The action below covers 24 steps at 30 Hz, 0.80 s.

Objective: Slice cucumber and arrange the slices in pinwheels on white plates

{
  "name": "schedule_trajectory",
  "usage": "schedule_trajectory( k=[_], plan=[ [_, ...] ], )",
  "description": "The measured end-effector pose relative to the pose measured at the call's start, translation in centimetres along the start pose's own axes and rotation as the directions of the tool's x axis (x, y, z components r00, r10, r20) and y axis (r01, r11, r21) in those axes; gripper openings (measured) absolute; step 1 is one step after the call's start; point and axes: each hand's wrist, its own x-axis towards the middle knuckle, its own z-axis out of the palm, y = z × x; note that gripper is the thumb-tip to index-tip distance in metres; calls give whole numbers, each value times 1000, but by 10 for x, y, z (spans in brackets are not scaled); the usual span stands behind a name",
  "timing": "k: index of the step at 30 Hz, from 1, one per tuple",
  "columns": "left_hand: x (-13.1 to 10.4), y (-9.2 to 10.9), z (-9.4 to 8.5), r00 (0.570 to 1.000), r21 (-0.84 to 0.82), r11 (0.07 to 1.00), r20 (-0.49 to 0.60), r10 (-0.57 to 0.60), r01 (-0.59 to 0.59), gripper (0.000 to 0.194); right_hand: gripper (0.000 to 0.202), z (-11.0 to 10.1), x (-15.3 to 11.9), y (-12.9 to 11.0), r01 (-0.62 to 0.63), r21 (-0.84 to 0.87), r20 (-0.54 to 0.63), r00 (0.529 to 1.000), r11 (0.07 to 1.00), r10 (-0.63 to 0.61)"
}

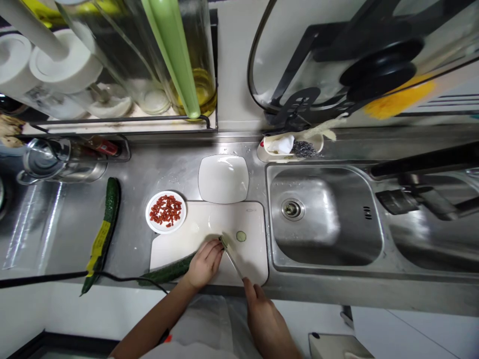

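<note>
My left hand (205, 263) presses a long green cucumber (168, 270) onto the white cutting board (254, 219), its fingers curled over the cucumber's right end. In my right hand (266, 319) is a kitchen knife (232, 260), gripped by the handle, which my fingers mostly cover. The blade's tip end is at the cut end of the cucumber, right beside my left fingertips. One round cucumber slice (241, 236) lies flat on the board, to the right of the blade.
A white bowl of red berries (165, 211) overlaps the board's upper left corner. Behind the board sits a white square plate (223, 178). Another cucumber (104, 234), with a yellow label, lies left. The steel sink (325, 219) is to the right. A black cable (123, 277) crosses the lower left.
</note>
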Motion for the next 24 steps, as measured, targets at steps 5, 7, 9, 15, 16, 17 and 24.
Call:
schedule_trajectory(
  k=[5, 7, 9, 15, 16, 17, 24],
  plan=[
    [-1, 0, 1, 1000, -4, 1000, -7, 3, -3, 27, 69, 0, 3, 2, 15, 22, 16, 1000, 1000, -16],
    [-1, 0, 1, 1000, 3, 1000, -4, 1, -1, 27, 67, -1, 4, 2, 21, 25, 10, 1000, 999, -21],
    [-1, 0, 1, 1000, 7, 1000, -4, -1, 1, 27, 66, -3, 5, 2, 25, 29, 10, 1000, 999, -26],
    [0, 0, 0, 1000, 5, 1000, 9, 2, -2, 29, 65, -11, 5, 3, 57, 59, 0, 998, 997, -57],
    [0, 0, 1, 1000, 6, 1000, 8, 2, -3, 29, 65, -11, 5, 3, 56, 57, 1, 998, 997, -56],
    [0, 0, 1, 1000, 8, 1000, 7, 3, -3, 29, 65, -11, 6, 4, 55, 52, 2, 998, 997, -55],
    [-1, -1, 3, 1000, 17, 1000, -1, 4, -4, 29, 62, -5, 12, 3, 59, 48, -28, 998, 997, -57]
  ],
)
